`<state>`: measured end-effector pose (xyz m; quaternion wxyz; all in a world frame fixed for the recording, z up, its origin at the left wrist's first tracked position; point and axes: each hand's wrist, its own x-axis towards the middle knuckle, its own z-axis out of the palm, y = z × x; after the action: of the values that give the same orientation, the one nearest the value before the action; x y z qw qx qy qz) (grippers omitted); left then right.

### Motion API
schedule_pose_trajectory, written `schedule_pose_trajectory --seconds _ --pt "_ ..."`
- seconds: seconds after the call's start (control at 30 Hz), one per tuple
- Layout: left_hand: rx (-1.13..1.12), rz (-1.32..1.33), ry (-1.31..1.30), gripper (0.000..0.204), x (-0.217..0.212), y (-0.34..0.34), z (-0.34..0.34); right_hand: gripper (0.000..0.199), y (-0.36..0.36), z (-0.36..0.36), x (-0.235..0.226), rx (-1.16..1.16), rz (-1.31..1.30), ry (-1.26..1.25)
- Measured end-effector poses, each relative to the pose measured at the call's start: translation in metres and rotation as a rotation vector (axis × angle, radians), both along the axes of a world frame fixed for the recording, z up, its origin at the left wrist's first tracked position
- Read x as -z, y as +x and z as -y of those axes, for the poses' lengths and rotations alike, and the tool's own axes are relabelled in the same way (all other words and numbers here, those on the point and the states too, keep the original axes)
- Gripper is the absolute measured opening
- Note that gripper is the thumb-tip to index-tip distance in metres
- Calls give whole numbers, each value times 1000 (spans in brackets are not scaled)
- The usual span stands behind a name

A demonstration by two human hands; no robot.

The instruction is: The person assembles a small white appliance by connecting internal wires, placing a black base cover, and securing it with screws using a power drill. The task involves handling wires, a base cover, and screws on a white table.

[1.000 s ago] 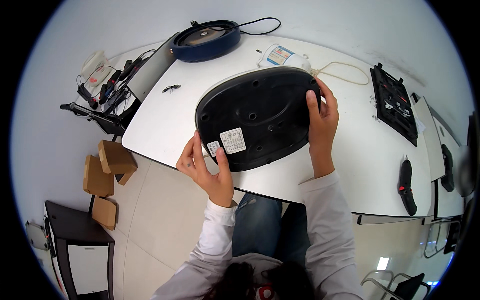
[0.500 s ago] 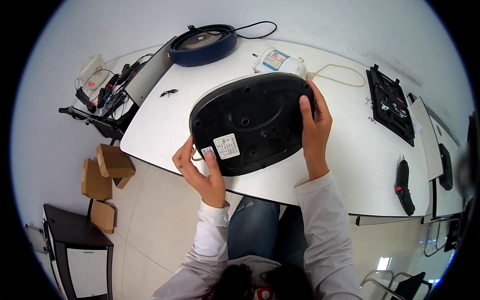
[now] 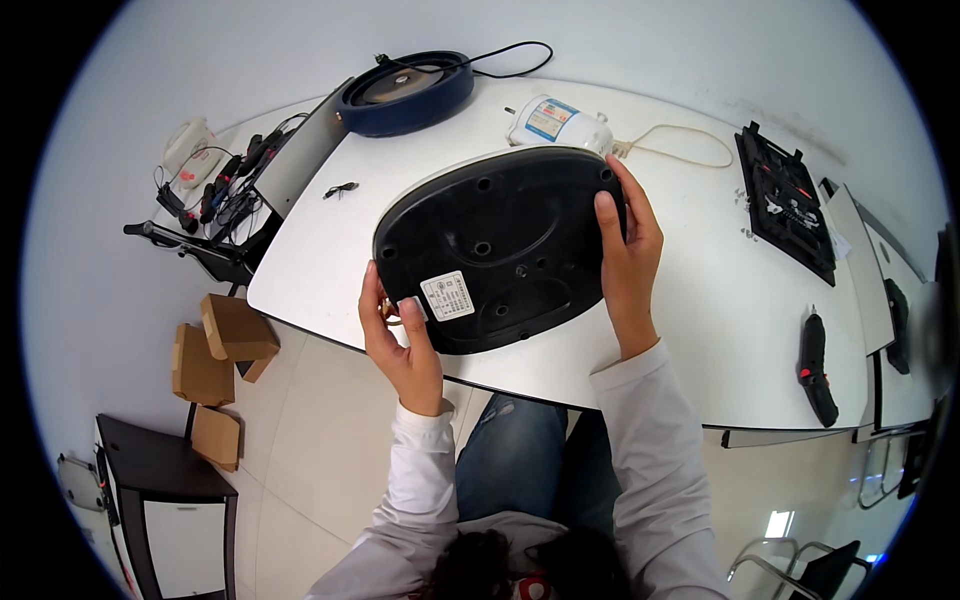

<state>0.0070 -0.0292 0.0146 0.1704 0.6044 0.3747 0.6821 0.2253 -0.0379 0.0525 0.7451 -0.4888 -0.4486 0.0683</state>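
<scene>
Between my two hands, above the near part of the white table, I hold a black oval appliance base [image 3: 500, 245] with its underside toward me. Round recessed holes dot that underside, and a white label [image 3: 447, 296] is stuck at its lower left. My left hand [image 3: 402, 345] grips the lower left edge, thumb on the black face near the label and fingers around the rim. Closed on the right edge is my right hand [image 3: 630, 250], thumb on the face, fingers behind. Whatever lies on the far side of the base is hidden, apart from a thin pale rim.
Behind the base lie a white motor-like unit [image 3: 556, 122] with a pale cord and a dark blue round appliance part [image 3: 408, 93]. A tool case [image 3: 790, 205], small screws [image 3: 745, 225] and a power screwdriver [image 3: 817, 365] are at right. Cardboard boxes [image 3: 203, 362] stand on the floor at left.
My left hand has shifted slightly right and its thumb now covers more of the small label at the corner. The base stays held in both hands, nearly in place.
</scene>
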Motion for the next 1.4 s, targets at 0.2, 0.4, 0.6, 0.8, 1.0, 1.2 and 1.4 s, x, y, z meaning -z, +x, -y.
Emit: schedule_pose_trajectory --seconds 0.2,0.4,0.6,0.8,1.0,1.2,1.4 --pt "95 94 -46 52 -7 -12 -4 35 -7 5 -8 -6 35 -14" --pt "148 109 -33 51 -22 -7 -10 37 -5 2 -19 -77 -30 11" --pt "144 74 -30 45 -27 -5 -15 38 3 -6 -12 -110 -72 44" --pt "170 57 -28 42 -27 -1 -13 38 8 -5 -7 -165 -134 43" --pt "144 -63 -23 47 -28 0 -12 38 14 -5 -3 -56 -22 24" --pt "-6 -277 57 57 -33 5 -12 38 6 -2 -2 -70 -64 4" --pt "48 -160 -107 55 -25 1 -11 38 5 0 5 -112 -113 45"
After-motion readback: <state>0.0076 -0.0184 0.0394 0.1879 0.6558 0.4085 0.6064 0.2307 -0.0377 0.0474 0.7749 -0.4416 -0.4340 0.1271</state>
